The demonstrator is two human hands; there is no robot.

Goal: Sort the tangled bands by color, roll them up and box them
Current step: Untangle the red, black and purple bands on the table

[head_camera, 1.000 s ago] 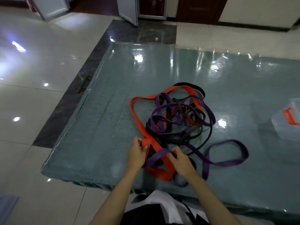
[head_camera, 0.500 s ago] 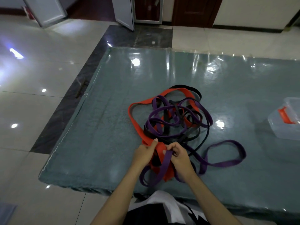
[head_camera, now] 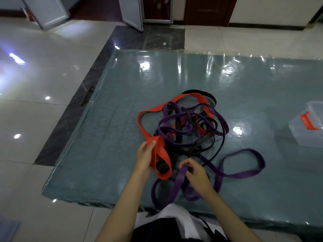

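Red band (head_camera: pixel 161 163) loop is gripped in the left hand (head_camera: pixel 145 158) near the table's (head_camera: pixel 108 154) front edge; the right hand (head_camera: pixel 196 173) pinches a purple band (head_camera: pixel 178 180) beside it. Both run into the tangle (head_camera: pixel 188 126) (black strands too) mid-table. Clear plastic box (head_camera: pixel 309 126) sits at the right edge.

The left hand (head_camera: pixel 145 159) grips the red band (head_camera: pixel 161 154) with its fingers (head_camera: pixel 151 144). The right hand (head_camera: pixel 196 173) pinches a purple band (head_camera: pixel 178 182). The tangle (head_camera: pixel 188 126) lies just beyond the fingers on the desk (head_camera: pixel 113 154).

Tangled bands (head_camera: pixel 188 126), box (head_camera: pixel 309 126) on mat (head_camera: pixel 122 95)
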